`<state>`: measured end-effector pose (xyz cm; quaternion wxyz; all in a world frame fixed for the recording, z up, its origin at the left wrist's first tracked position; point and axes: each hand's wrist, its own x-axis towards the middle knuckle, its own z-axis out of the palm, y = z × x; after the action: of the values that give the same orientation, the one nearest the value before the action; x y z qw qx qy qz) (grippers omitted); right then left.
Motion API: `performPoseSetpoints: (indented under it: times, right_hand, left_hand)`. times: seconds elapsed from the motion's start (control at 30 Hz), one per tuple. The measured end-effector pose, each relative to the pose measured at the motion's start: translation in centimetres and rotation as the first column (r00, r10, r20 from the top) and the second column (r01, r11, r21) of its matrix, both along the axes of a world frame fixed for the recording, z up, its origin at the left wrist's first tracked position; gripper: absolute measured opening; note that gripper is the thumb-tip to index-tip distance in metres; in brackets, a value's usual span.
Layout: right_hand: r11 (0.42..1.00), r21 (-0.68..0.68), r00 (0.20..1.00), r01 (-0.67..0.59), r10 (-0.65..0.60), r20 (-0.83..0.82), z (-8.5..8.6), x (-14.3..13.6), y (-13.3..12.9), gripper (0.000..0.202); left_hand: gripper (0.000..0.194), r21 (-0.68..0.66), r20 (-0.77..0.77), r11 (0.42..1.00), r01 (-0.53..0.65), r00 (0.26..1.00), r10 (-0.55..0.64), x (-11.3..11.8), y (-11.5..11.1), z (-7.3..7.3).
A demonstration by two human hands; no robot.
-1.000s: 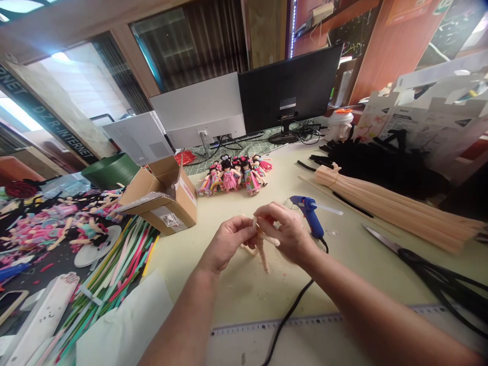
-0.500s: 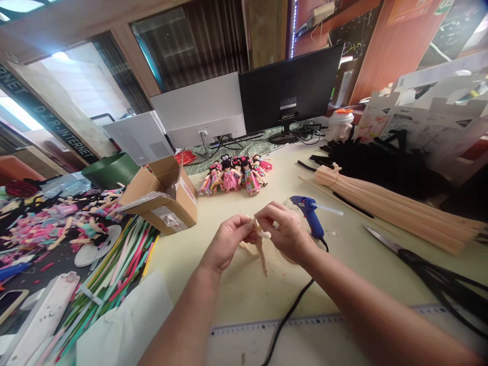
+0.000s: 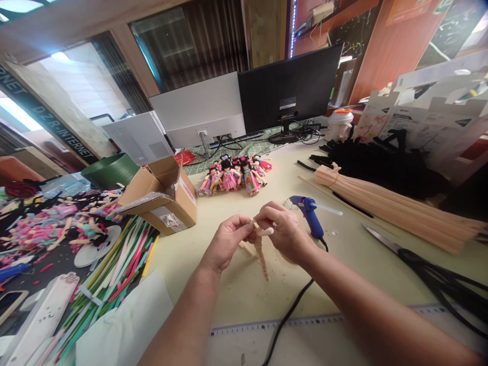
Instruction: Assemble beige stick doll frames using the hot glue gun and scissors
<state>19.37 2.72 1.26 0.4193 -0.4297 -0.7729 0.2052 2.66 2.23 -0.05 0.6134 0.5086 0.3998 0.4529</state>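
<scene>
Bare left hand (image 3: pixel 231 238) and right hand (image 3: pixel 286 233) pinch slender beige fuzzy piece (image 3: pixel 261 258); blue plastic glue gun (image 3: pixel 311 217) near right hand.

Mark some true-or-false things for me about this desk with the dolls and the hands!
1. The left hand and the right hand both hold a beige piece. True.
2. The dolls are to the right of the cardboard box. True.
3. The dolls are all in plain white. False: they show pink and stripes.
4. The scissors lie to the right of the glue gun. True.
5. The left hand is holding the glue gun. False: the glue gun lies on the table.
</scene>
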Motion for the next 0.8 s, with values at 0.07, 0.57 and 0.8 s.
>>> performPoseSetpoints:
  times: [0.07, 0.57, 0.8]
  right_hand:
    - [1.000, -0.015, 1.000, -0.005, 0.005, 0.011, 0.0, 0.0, 0.0, 0.019]
    - [0.991, -0.121, 0.979, -0.048, 0.022, -0.205, 0.0, -0.2, 0.2, 0.015]
    - [0.927, -0.297, 0.947, -0.231, 0.144, -0.286, 0.0, 0.1, 0.5, 0.018]
  left_hand:
    - [0.026, 0.009, -0.011, 1.000, 0.000, 1.000, 0.000, 0.0, 0.0, 0.0]
    - [0.021, -0.005, -0.023, 0.999, -0.054, 0.998, 0.054, -0.9, 0.3, 0.3]
    - [0.017, -0.004, -0.018, 1.000, -0.022, 1.000, 0.021, -1.1, 0.3, 0.9]
